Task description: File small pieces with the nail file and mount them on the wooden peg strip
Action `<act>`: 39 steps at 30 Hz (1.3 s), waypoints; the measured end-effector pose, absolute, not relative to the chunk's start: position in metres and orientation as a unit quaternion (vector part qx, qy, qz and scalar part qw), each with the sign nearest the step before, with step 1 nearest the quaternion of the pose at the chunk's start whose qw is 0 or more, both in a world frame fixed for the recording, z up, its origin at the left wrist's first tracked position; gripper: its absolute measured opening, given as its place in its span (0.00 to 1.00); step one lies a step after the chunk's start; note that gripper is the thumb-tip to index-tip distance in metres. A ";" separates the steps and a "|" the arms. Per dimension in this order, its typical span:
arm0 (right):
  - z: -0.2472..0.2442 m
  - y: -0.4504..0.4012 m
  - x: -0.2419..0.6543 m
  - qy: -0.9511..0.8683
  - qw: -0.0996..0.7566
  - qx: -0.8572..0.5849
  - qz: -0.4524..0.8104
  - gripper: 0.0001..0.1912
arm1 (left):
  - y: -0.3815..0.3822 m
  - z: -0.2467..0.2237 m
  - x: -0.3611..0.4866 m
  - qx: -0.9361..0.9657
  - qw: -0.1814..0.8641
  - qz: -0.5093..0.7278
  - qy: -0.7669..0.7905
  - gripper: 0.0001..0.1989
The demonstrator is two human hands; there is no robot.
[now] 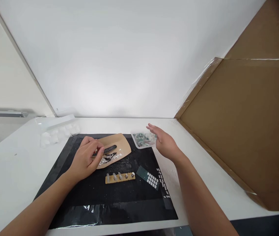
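Observation:
My left hand (86, 159) is closed on a dark, round-ended strip that looks like a nail file (110, 149). The file's free end points right, over a tan paper tray (124, 144) holding white and black scraps. Whether a small white piece is also between those fingers, I cannot tell. My right hand (165, 142) is raised beside a clear plastic box (143, 140) of green and whitish bits, its fingers stretched out and nothing visible in them. Nearer me lies a yellowish strip (120, 178) bearing several small stands, some with clear nail-shaped tips.
A dark green card (147, 178) with white round stickers lies on the black mat (100, 200). White pieces (162, 182) line the mat's right edge. At the back left stands a clear container (59, 131) with white contents. A cardboard panel (240, 124) bounds the right side.

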State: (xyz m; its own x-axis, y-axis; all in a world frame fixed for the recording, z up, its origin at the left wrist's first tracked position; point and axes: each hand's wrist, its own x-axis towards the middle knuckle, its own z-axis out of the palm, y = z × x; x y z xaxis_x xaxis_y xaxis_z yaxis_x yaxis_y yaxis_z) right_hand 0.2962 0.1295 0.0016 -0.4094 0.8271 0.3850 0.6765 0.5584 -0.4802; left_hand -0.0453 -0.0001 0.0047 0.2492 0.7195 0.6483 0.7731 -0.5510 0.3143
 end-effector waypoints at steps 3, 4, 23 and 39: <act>0.002 0.130 0.297 -0.837 0.257 -0.453 0.167 0.30 | 0.001 0.003 -0.046 -0.787 0.030 -0.384 -0.482 0.05; 0.002 0.131 0.297 -0.835 0.246 -0.460 0.175 0.27 | 0.001 0.003 -0.046 -0.787 0.028 -0.381 -0.485 0.05; -0.005 0.140 0.292 -0.833 0.226 -0.446 0.238 0.17 | -0.002 0.004 -0.041 -0.793 0.004 -0.372 -0.482 0.04; -0.009 0.144 0.293 -0.790 0.315 -0.457 0.261 0.11 | -0.002 0.004 -0.042 -0.795 0.002 -0.367 -0.482 0.03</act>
